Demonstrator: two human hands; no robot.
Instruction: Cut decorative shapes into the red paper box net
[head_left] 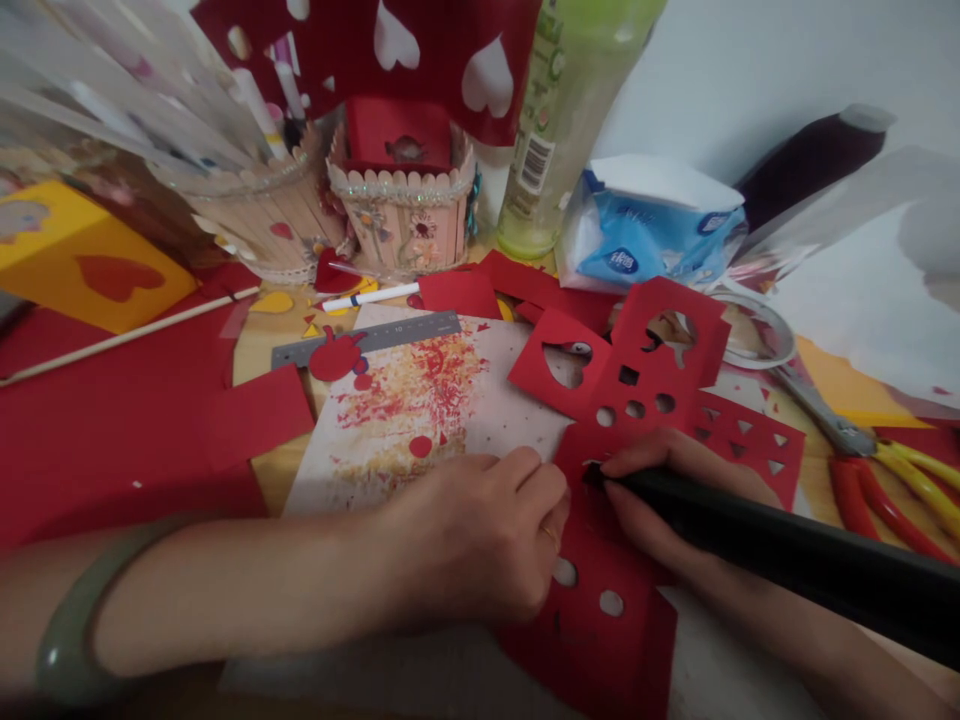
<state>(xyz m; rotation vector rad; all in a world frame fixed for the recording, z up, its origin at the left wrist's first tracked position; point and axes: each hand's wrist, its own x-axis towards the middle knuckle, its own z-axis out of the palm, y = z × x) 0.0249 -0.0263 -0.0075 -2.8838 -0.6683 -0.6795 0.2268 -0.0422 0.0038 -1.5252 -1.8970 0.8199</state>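
Observation:
My left hand [487, 535] is curled closed over the left edge of a red paper cutout [652, 395], its knuckles up. The fingertips are hidden, so I cannot tell whether they pinch anything. In my right hand [675, 480] is a long black pen-shaped craft knife [765, 540], gripped near its tip. That tip touches the red cutout just right of my left knuckles; the blade itself is unclear. Round, square and heart-shaped holes pierce the cutout. Under it lies a white sheet [319, 465] with red and gold smears.
Behind are a grey ruler [435, 325], a pen [375, 297], two stick-sided holders [409, 225], a green bottle [529, 170] and a blue tissue pack [652, 235]. At right lie scissors [855, 490] and a tape roll [784, 345]. A yellow box [82, 265] and red paper [112, 430] occupy the left.

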